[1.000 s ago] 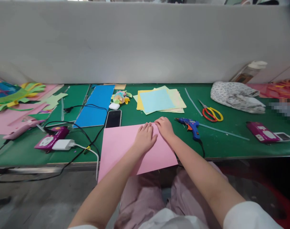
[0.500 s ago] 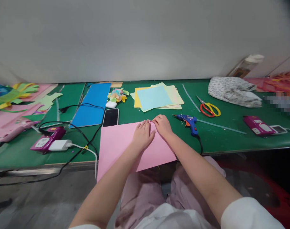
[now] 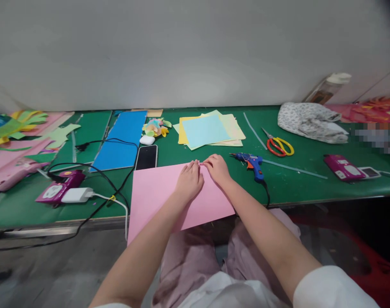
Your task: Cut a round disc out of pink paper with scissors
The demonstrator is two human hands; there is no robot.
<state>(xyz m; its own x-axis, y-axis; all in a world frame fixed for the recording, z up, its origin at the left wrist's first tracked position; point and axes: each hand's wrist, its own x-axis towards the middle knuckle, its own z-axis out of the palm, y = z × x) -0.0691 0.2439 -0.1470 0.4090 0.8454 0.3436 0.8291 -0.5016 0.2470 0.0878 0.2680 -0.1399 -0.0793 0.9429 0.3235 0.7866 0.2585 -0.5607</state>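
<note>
Lying flat on a large rectangular pink paper sheet (image 3: 153,192), bare left hand (image 3: 189,180) has fingers extended. Bare right hand (image 3: 218,169) just beside it, fingers bent at sheet's far edge; can't tell if pinching. Sheet overhangs front of green tabletop (image 3: 297,188), overlaps near end of black-screened phone (image 3: 146,157). Blue plastic glue gun (image 3: 255,163) with orange trigger to the right.

Soft, even light; floor (image 3: 66,273) dim; patch (image 3: 379,138) at right pixelated.
</note>
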